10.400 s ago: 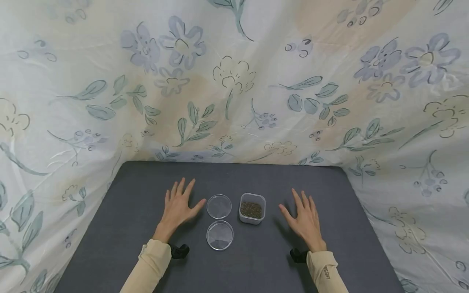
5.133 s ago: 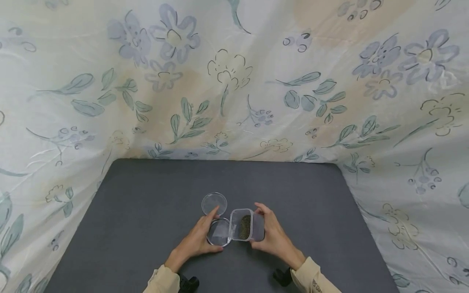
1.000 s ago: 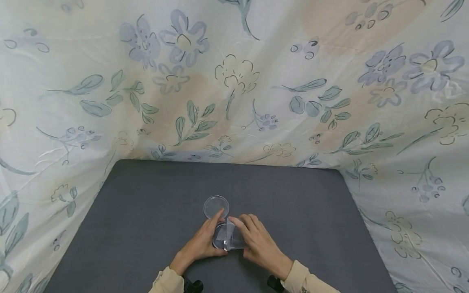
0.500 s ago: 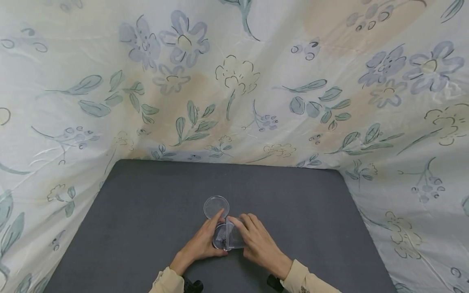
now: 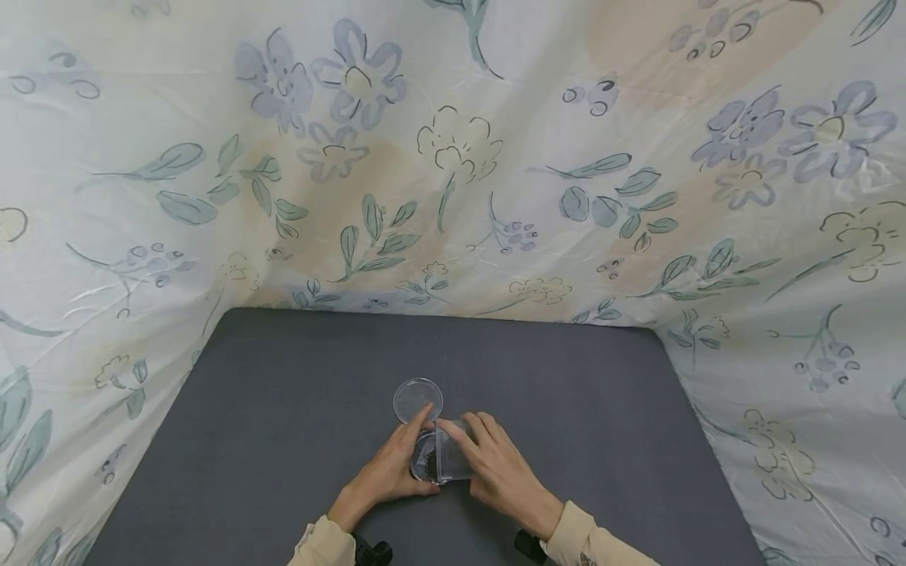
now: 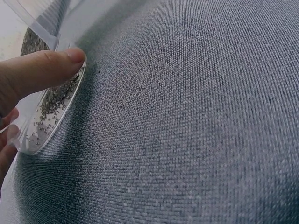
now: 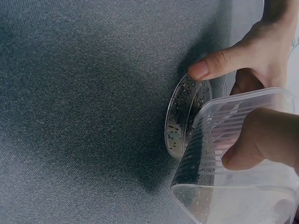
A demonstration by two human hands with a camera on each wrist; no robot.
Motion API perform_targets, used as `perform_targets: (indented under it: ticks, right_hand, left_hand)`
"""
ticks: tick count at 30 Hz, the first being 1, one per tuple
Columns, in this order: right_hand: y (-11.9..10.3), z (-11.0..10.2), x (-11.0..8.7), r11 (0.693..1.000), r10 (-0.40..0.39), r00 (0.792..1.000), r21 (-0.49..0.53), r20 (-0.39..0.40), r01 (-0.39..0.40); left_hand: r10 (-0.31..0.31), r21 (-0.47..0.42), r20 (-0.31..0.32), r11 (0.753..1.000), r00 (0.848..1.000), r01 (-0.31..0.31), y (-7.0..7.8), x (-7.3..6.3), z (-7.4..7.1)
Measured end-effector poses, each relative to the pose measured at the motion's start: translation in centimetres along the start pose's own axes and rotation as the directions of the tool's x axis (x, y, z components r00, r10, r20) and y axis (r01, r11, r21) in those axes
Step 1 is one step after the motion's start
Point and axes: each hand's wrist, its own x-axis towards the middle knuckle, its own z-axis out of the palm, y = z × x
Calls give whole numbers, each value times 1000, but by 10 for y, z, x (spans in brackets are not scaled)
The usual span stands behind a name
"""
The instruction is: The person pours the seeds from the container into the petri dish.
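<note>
From the head view I see my right hand (image 5: 499, 472) gripping the tipped tub (image 5: 453, 460) over the dish (image 5: 425, 460), near centre of the tabletop (image 5: 283, 409). Only the wrist views show seeds (image 7: 184, 109) in the dish, my left hand (image 5: 389, 475) pinching its rim.

A dark grey cloth-covered table (image 5: 283, 409) fills the foreground. Behind and beside it hangs a pale floral sheet (image 5: 453, 157), softly lit.
</note>
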Motion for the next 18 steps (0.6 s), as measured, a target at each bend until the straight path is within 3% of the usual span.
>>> perform_targets:
  ticks: [18]
  right_hand:
    - [0,-2,1,999,-14,1000,-41,8,14]
  left_hand:
    - [14,-7,3,1000,1000,-14,-2,0,0]
